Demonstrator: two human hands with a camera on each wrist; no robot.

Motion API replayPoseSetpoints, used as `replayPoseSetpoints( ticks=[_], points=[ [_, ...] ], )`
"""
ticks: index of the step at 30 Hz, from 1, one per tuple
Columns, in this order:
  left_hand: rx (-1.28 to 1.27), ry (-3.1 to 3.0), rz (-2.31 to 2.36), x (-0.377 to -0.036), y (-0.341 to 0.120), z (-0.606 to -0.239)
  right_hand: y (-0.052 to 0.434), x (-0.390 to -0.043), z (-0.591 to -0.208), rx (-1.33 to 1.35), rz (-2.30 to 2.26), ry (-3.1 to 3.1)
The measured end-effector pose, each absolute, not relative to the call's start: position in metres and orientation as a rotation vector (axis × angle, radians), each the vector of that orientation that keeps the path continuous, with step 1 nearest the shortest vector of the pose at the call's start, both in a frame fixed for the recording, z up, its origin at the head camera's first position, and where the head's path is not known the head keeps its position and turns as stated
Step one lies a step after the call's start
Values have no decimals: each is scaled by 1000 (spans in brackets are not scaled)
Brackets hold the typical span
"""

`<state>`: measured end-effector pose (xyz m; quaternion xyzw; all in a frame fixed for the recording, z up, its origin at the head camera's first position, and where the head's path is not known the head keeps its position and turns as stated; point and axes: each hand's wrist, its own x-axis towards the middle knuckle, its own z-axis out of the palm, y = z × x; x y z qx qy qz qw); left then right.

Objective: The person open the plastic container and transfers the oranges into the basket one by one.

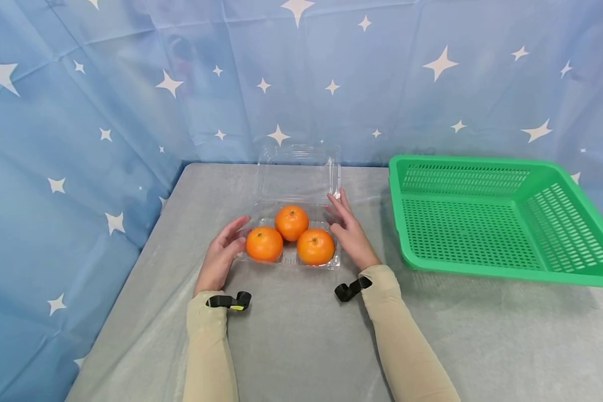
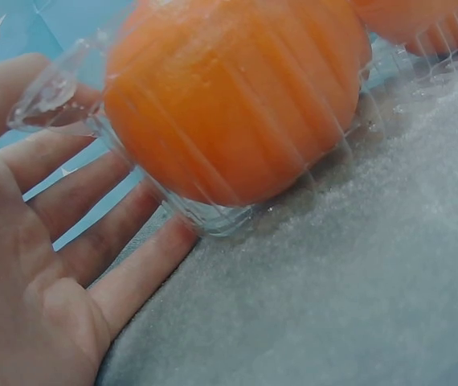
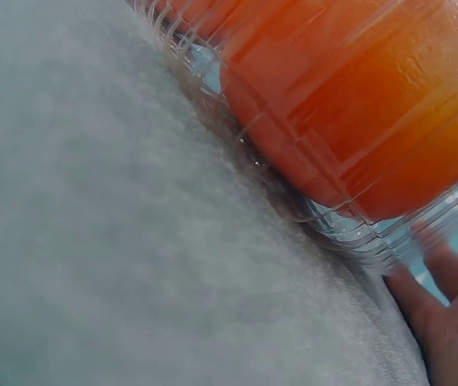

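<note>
Three oranges, one at the back (image 1: 292, 222), one front left (image 1: 264, 244) and one front right (image 1: 315, 247), sit in a clear plastic clamshell box (image 1: 290, 258). Its hinged lid (image 1: 298, 180) stands raised at the back. My left hand (image 1: 220, 255) is at the box's left side; the left wrist view shows its extended fingers (image 2: 80, 193) reaching the clear wall, beside an orange (image 2: 229, 104). On the opposite side, my right hand (image 1: 353, 233) has its fingers spread along the wall. Fingertips of that hand (image 3: 450, 314) meet the lower box corner in the right wrist view.
A large green plastic basket (image 1: 482, 272) with slotted walls stands right of the box. Grey cloth (image 1: 286, 346) covers the table, and a blue curtain (image 1: 301, 72) with white stars hangs behind and along the left side.
</note>
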<state>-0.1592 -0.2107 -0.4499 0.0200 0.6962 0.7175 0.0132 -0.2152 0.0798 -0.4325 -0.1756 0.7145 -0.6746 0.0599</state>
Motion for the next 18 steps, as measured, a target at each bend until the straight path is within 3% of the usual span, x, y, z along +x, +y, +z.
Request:
replayPoseSetpoints(
  ticks=[18],
  points=[
    [36, 2190, 2209, -153, -205, -434, 80, -215, -431, -468, -2026, 2111]
  ],
)
